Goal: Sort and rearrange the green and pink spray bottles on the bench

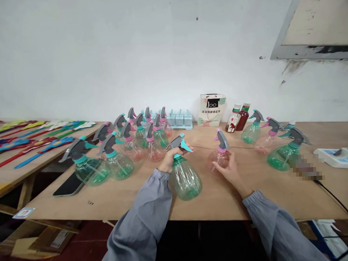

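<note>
My left hand (172,155) is wrapped round the neck of a green spray bottle (187,180) with a grey and turquoise trigger head, and the bottle leans a little near the table's front edge. To its right, my right hand (229,168) grips the body of a pink spray bottle (214,158) with a grey and pink head. That bottle appears to stand on the table. Several more green and pink spray bottles (119,166) are grouped to the left. On the right stand two green bottles (281,156) and a pink one (265,142).
Along the wall are a light blue mould set (181,120), a paper bag (212,111) and two sauce bottles (242,118). A phone (68,185) lies front left. A white tray (336,158) and a black cable (335,198) are at right. Colourful hand-shaped sticks (45,151) cover the left table.
</note>
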Demonstrator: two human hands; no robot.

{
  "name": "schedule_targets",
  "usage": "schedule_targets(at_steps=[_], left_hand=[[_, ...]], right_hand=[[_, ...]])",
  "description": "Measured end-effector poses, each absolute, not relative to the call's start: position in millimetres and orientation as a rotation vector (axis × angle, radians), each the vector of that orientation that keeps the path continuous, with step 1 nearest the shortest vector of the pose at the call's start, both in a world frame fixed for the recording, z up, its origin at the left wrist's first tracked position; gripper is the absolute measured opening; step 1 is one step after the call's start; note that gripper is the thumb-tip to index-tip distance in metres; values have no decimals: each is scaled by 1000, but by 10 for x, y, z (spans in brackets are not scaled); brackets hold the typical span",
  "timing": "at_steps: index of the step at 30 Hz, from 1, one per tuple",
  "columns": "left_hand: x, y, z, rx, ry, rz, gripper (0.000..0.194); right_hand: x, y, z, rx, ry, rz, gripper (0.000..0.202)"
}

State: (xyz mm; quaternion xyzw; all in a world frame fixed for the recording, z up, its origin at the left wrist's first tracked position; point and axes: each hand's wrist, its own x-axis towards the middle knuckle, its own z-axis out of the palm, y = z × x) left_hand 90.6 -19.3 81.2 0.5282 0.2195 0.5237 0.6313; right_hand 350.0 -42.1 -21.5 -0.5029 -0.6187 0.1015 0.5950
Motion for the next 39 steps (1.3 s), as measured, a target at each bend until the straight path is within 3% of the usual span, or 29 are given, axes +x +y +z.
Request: schedule_targets(at_steps=[7,12,17,23,28,34,39], left_hand=[[952,-206,792,1233,573,1315,12],[964,-214,780,1202,521,1196,27],[959,-185,743,1161,571,1216,15],[974,-194,742,1162,502,1153,29],[973,-188,757,1193,544,1236,15],[975,-215,801,1173,479,1262,28],[986,-241,809,1135,615,1315,17]], right_hand=[[3525,-396,-247,-1169,-1443,274,83],[3530,-393,-244,-1167,-1450,290,81],[3530,-402,-238,-1182,-1438,260,81],[3529,-404,-230,-1179,-1443,285,81],[3517,-421,-194,-1169,-1442,322,80],[3507,-439,-170,-1140,-1442,360,79],[3507,-431,-180,-1142,-1440,342,79]])
